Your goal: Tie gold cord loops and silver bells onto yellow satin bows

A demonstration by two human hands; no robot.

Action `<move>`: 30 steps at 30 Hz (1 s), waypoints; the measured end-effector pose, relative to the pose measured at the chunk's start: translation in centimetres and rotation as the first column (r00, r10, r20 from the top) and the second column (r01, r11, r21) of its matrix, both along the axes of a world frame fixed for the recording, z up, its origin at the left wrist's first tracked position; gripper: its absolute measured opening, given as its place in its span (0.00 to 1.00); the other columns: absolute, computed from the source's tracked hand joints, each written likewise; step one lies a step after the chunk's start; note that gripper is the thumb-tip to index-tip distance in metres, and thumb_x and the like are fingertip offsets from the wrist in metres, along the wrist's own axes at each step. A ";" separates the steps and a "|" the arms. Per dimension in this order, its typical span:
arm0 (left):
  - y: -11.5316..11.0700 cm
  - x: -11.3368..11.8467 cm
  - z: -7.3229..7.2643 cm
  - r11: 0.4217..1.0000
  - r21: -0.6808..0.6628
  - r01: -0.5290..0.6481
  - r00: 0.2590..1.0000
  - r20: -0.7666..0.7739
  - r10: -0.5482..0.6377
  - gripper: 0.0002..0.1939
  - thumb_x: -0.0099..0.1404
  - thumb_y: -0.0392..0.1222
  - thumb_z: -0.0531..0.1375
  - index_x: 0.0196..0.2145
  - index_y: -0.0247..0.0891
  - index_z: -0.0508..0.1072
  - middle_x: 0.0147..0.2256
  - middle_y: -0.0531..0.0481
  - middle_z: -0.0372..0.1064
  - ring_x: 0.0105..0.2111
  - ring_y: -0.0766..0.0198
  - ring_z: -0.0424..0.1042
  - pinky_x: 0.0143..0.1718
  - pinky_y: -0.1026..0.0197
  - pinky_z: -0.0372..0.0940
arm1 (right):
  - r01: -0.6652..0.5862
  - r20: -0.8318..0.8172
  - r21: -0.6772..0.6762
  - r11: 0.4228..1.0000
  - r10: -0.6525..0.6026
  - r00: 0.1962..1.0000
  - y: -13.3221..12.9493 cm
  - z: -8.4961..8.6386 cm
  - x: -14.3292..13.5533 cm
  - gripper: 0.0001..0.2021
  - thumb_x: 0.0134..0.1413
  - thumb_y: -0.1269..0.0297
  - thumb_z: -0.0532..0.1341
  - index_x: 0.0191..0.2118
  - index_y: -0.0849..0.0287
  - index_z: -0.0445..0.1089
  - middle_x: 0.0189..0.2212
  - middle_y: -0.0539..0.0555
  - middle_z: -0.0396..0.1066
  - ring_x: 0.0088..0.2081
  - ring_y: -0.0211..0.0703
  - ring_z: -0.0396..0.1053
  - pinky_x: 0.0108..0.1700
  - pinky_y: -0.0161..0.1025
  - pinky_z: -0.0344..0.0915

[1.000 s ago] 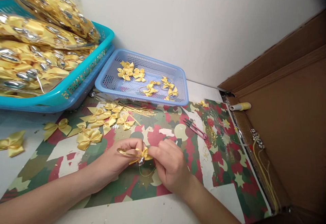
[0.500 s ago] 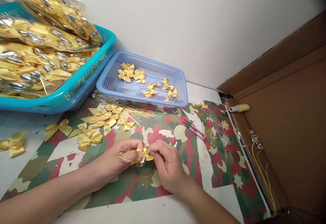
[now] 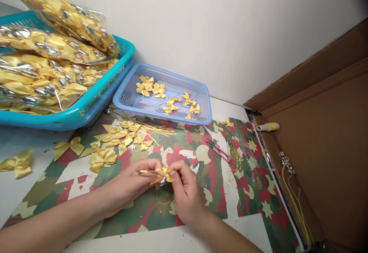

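Between my two hands is a small yellow ribbon bow (image 3: 165, 173) with a shiny silver bead (image 3: 163, 181) at its middle. My left hand (image 3: 140, 178) pinches the bow's left side, and a gold wire or cord loop sticks out over its thumb. At the bow's right side, my right hand (image 3: 184, 186) is closed with thumb and forefinger together on the ribbon. A thin loop of cord (image 3: 164, 202) hangs below the bead. Several loose yellow bows (image 3: 123, 134) lie beyond my left hand, beside a bundle of gold wire strips (image 3: 158, 129).
A blue basket (image 3: 161, 117) holding several bows stands at the back. To its left, a teal basket (image 3: 86, 109) is piled with bagged bows. Thread snips (image 3: 219, 151) lie on the patterned sheet. Cardboard (image 3: 316, 138) walls the right side, with a yellow-and-white tube (image 3: 268, 126) beside it.
My right thumb has moved up against the ribbon. The gold loop over my left thumb has tilted and now looks nearly flat. The whole view has shifted slightly.
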State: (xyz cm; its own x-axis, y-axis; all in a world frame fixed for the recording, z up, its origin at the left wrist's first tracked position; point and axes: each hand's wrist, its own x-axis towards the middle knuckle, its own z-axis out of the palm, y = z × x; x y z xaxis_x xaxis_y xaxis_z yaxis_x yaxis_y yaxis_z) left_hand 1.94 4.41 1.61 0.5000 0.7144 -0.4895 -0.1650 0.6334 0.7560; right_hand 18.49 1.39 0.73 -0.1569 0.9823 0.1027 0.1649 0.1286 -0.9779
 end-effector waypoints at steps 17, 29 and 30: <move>-0.3 0.7 0.8 0.992 0.029 -0.122 0.992 0.035 0.121 0.18 0.52 0.53 0.71 0.22 0.40 0.70 0.24 0.55 0.61 0.29 0.61 0.60 0.33 0.59 0.59 | 0.044 -0.085 -0.103 0.994 -0.053 0.995 -0.4 -0.7 -0.9 0.14 0.69 0.53 0.50 0.35 0.55 0.62 0.23 0.45 0.55 0.25 0.37 0.54 0.28 0.34 0.56; -0.3 0.6 -0.2 0.986 0.011 -0.168 0.984 0.065 0.167 0.16 0.53 0.51 0.72 0.23 0.39 0.72 0.24 0.55 0.64 0.30 0.62 0.62 0.35 0.59 0.59 | -0.047 0.154 0.036 0.998 0.041 0.987 0.1 0.8 0.5 0.06 0.68 0.66 0.48 0.38 0.55 0.59 0.25 0.46 0.60 0.24 0.37 0.58 0.27 0.34 0.55; -0.3 0.6 -0.1 0.986 0.007 -0.169 0.984 0.063 0.168 0.16 0.53 0.50 0.72 0.23 0.39 0.72 0.24 0.55 0.64 0.30 0.62 0.62 0.35 0.59 0.59 | -0.048 0.171 0.047 0.998 0.039 0.985 0.1 0.8 0.6 0.06 0.68 0.66 0.48 0.38 0.55 0.59 0.24 0.46 0.60 0.24 0.37 0.58 0.27 0.34 0.55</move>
